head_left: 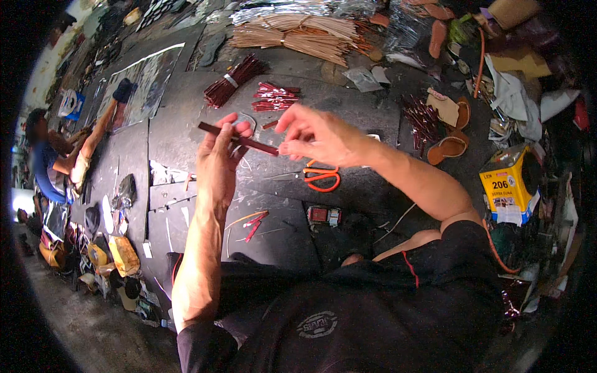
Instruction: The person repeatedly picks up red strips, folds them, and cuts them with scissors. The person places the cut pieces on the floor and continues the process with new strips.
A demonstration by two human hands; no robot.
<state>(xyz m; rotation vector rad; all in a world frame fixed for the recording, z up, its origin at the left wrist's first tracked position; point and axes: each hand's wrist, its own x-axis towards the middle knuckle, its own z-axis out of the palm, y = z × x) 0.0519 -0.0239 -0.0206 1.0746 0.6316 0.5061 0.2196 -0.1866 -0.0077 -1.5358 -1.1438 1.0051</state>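
Note:
Above the dark work surface [280, 199], my left hand [217, 146] pinches a dark red strap [258, 146] between thumb and fingers. One end of the strap sticks out to the left past the thumb. My right hand [320, 137] is at the other end, its thumb and bent fingers closed on the tip. A short brown piece [269, 124] shows beside the right fingers; whether it is held or lies behind them is unclear. Orange-handled scissors [322, 175] lie just below the right hand. Nearer to me are several small red and tan offcuts [254, 225].
Beyond my hands lie a tied dark red strap bundle [231, 81], shiny red straps [275, 96] and tan strips [292, 38]. On the right are sandals [449, 148] and a yellow can [505, 186]. A small red box [324, 216] sits close by. Another person [59, 152] sits at left.

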